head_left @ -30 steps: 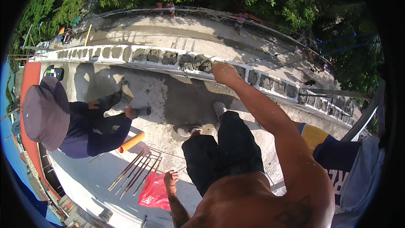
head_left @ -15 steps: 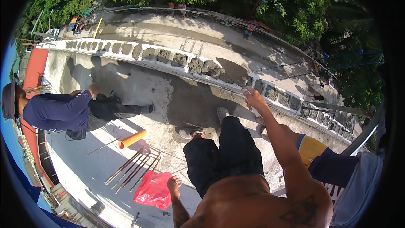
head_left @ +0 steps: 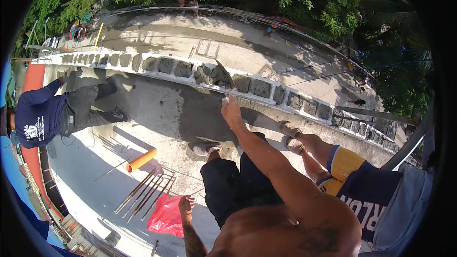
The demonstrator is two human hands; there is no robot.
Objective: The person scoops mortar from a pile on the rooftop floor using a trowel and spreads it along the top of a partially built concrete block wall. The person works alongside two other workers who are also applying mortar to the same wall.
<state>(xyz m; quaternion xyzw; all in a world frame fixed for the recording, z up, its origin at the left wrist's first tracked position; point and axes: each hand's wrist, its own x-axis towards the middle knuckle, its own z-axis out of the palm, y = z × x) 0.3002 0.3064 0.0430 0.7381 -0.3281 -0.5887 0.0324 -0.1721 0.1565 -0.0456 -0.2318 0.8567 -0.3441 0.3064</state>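
Observation:
My right hand (head_left: 231,112) is wrapped round the pale handle of a trowel (head_left: 225,74), arm stretched forward. Its thin blade stands tilted at the top of a hollow-block wall (head_left: 262,99). Dark grey mortar (head_left: 203,73) lies lumpy in the cells just left of the blade, while cells to its right look filled more level. Down by my left side hangs my left hand (head_left: 186,205), fingers loosely bent and slightly apart, with nothing visible in it. Near it on the floor is a red plastic bag (head_left: 166,215).
An orange pipe (head_left: 142,160) and several thin rusty bars (head_left: 145,192) lie on the concrete floor. A person in a dark blue shirt (head_left: 40,116) bends at the left. Another in yellow shorts (head_left: 345,164) stands close on my right. Beyond the wall, a street (head_left: 157,38) lies lower.
My right hand has swung left along the wall, and the trowel blade now shows upright against the mortar. The person at the left has bent toward the wall.

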